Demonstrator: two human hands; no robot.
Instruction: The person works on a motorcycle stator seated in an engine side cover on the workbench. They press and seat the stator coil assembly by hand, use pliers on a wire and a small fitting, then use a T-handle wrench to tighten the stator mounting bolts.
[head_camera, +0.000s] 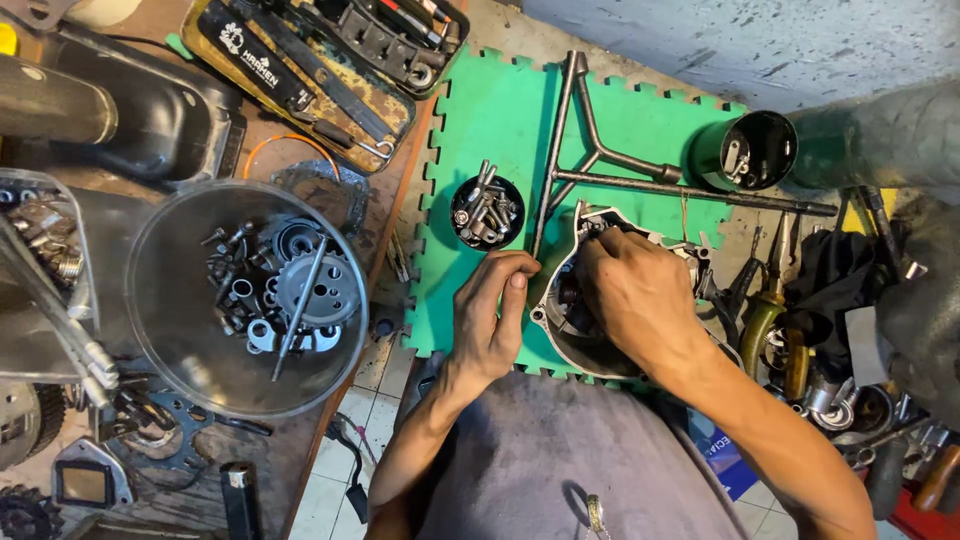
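Green foam mat (500, 130) on cluttered workshop floor. Engine cover (585, 345) lies on mat's lower right. Right hand (635, 295) reaches inside it, grip hidden. Left hand (490, 320) curled loosely at cover's left rim, w/ small cup of bolts (487, 212) just above

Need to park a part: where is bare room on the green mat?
Bare green mat lies above the bolt cup, left of the T-wrench; another patch sits between wrench and black can. Crowded: the engine cover under left hand and right hand, plus tools on the right.
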